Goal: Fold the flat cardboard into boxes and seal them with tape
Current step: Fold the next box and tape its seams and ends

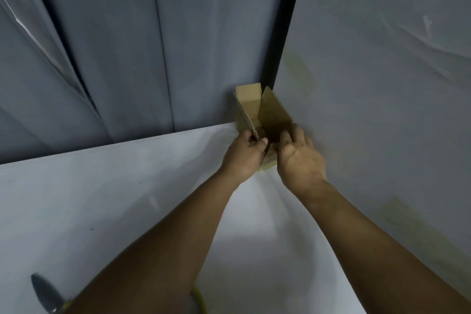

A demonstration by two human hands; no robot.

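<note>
Left hand [246, 154] pinches the left flap of a small open cardboard box [257, 115] on the white counter [102, 199]; right hand [300, 160] grips its right side.

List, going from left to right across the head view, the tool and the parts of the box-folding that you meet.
scissors → left hand pinching a flap → cardboard box → right hand

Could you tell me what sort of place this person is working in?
Probably a makeshift packing station, though that is uncertain. A white table is hemmed in by grey plastic-sheeted walls, both hands hold a small cardboard box, and scissors lie at the near edge.
</note>
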